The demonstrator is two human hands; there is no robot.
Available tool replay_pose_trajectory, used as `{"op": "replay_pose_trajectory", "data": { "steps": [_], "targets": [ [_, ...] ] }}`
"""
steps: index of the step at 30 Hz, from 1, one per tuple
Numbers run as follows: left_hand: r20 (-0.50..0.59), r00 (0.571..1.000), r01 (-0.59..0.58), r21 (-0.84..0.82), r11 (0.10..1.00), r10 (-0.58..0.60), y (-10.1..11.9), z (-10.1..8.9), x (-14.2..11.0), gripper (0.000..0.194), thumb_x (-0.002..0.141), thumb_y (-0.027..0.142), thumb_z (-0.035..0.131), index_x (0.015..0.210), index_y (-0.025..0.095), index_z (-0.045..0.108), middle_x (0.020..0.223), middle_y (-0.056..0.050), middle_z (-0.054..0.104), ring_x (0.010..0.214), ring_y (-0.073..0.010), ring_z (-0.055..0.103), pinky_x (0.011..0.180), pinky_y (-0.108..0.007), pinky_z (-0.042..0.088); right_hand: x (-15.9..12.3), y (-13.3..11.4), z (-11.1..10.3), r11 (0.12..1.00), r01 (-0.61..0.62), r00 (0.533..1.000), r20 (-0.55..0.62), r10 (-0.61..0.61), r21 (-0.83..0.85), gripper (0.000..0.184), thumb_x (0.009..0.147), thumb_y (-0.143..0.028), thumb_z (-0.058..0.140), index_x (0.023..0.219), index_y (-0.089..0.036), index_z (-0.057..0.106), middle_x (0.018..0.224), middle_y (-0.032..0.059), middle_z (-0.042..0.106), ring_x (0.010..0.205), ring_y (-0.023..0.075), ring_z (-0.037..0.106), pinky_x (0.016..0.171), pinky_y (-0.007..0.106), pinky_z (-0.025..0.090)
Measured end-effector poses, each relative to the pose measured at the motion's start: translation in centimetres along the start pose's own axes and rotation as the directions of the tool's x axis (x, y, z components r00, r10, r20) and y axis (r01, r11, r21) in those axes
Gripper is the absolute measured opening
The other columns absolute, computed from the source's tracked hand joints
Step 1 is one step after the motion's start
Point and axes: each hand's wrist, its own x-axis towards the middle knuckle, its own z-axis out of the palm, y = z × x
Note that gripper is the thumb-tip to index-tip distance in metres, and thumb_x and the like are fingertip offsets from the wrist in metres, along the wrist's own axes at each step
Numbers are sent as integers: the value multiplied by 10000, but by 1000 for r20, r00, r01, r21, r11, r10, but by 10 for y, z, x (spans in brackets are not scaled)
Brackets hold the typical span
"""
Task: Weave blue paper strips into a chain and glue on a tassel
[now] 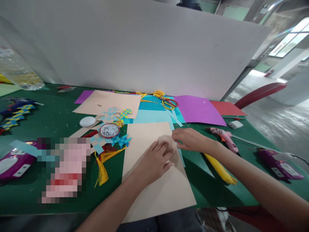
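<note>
A large peach sheet of paper (154,196) lies in front of me, its near edge reaching past the table's edge. My left hand (155,158) rests on its upper part with the fingers bent and spread, holding nothing. At the sheet's right edge, the fingers of my right hand (190,139) are pinched together on the paper; the fingertips are partly hidden. Beneath and behind the sheet are light blue paper (149,116) and cut blue strips (174,118). A yellow tool or tube (220,169) lies below my right forearm.
On the green table (108,199), woven paper pieces with a yellow tassel (103,170) and a dish of beads (109,130) sit left. A pink glue gun (224,138), purple box (278,164) and purple sheet (201,109) are right. Scissors (170,103) lie behind. A white panel (132,48) closes the back.
</note>
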Motion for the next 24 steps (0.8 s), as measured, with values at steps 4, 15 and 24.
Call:
{"op": "replay_pose_trajectory", "data": {
  "steps": [4,15,24],
  "targets": [
    [3,1000,1,14,1000,-1,1,-1,0,422,947,431,385,1313,235,460,1385,-78,462,1343,-224,325,1120,-419,210,-5,6,0,996,-17,999,-47,21,83,89,784,-136,469,777,-173,549,794,20,569,709,125,498,582,230,284],
    [22,1000,5,19,1000,-5,1,-2,1,410,938,420,405,1294,229,472,1385,-88,457,1324,-236,351,1116,-434,210,0,-7,5,997,5,998,65,-9,73,136,860,-185,467,816,-179,595,846,34,623,750,134,563,571,222,306],
    [28,1000,-8,41,999,6,0,0,1,471,927,429,417,1352,228,425,1469,-77,363,1378,-247,254,1121,-442,184,10,-16,8,994,15,988,152,2,-110,146,833,-122,482,899,-146,610,857,76,645,768,174,604,610,246,371]
  ]
}}
